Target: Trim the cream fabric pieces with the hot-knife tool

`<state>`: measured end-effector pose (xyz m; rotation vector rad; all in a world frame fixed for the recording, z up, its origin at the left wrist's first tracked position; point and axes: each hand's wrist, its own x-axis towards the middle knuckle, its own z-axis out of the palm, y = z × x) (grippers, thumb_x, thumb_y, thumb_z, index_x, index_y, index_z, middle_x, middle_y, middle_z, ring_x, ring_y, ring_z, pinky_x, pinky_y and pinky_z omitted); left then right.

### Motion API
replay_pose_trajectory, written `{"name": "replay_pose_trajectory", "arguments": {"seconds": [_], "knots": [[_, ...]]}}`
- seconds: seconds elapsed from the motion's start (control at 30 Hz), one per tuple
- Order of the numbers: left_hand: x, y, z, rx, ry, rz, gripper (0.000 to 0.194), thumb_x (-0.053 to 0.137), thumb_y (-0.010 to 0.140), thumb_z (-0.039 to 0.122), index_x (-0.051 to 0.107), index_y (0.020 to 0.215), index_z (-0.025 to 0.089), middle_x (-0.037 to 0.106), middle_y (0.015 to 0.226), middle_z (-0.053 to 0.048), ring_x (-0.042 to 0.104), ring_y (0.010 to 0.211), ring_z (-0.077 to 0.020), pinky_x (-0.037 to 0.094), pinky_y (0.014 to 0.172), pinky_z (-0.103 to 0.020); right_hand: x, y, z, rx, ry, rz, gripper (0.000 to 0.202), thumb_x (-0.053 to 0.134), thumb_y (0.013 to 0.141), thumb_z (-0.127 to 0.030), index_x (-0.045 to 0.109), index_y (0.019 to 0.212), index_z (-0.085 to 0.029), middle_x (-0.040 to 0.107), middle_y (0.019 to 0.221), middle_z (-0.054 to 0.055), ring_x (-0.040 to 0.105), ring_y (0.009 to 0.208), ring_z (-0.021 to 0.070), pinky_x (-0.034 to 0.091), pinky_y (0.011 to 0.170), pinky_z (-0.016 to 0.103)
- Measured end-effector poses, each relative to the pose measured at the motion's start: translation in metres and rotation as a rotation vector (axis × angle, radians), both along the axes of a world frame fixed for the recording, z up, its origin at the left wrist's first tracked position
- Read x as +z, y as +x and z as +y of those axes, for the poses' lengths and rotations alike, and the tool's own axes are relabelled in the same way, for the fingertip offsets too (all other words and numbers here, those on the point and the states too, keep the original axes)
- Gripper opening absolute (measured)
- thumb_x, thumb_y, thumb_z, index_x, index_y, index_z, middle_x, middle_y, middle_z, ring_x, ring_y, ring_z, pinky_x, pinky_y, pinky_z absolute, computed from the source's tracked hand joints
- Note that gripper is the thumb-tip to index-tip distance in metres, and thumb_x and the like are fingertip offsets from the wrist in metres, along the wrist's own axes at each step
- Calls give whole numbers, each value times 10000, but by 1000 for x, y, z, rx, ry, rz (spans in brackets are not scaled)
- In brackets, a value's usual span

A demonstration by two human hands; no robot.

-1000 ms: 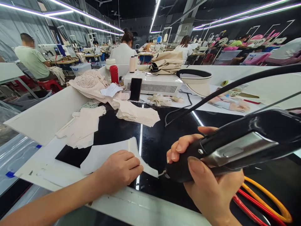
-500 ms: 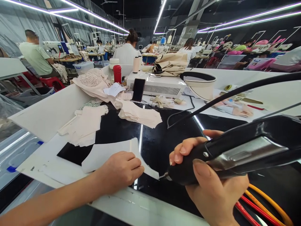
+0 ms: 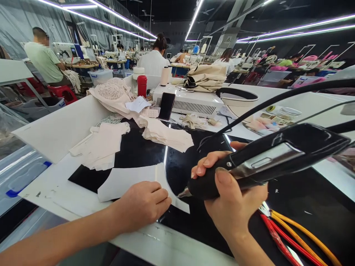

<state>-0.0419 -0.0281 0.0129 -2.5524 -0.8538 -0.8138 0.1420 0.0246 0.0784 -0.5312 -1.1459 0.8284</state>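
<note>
A white, curved flat piece (image 3: 124, 181) with a pale strip across it lies on the black tabletop (image 3: 191, 166). My left hand (image 3: 146, 203) presses on its near part with curled fingers, the fingertips partly hidden. In my right hand (image 3: 235, 207) is a black corded hand tool (image 3: 277, 155) with a long metal lever on its side. Its narrow metal tip (image 3: 184, 193) meets the curved edge of the white piece, just right of my left fingers. Whether the tip presses down cannot be made out.
Pale fabric pieces (image 3: 104, 144) and a beige stack (image 3: 168, 135) lie beyond. Behind them are a phone (image 3: 166, 106), a red flask (image 3: 141, 87) and a white vented box (image 3: 188, 103). Red- and orange-handled tools (image 3: 288, 229) lie near my right wrist. Other people sit at sewing machines.
My right hand has brought the tool left and slightly up, so its tip moved from the white piece's right corner along the curved edge. My left hand stays nearly in place.
</note>
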Motion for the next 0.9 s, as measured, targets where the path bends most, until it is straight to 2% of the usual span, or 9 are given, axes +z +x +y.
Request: {"name": "replay_pose_trajectory", "arguments": {"seconds": [0.3,0.7,0.9], "knots": [[2,7,-1,10,2,-43,263,575,1053,-43,758,933,104,677,794,-25,573,662,-184,509,579,-330,0,2,-1,70,20,16,457,976,888,-387,701,1245,-311,738,809,-61,692,613,164,621,544,296],[0,5,-3,16,-1,-1,264,568,1051,-58,739,938,108,683,812,-32,603,684,-185,526,592,-322,-1,3,-5,64,-22,4,426,949,911,-376,696,1249,-321,741,832,-61,697,609,151,636,547,283],[-1,-3,-2,22,-2,12,301,514,1085,-45,714,941,128,697,850,-41,617,713,-184,534,607,-319,5,3,-5,37,-2,12,434,972,890,-361,713,1234,-315,744,810,-71,703,600,145,633,553,266]]}}
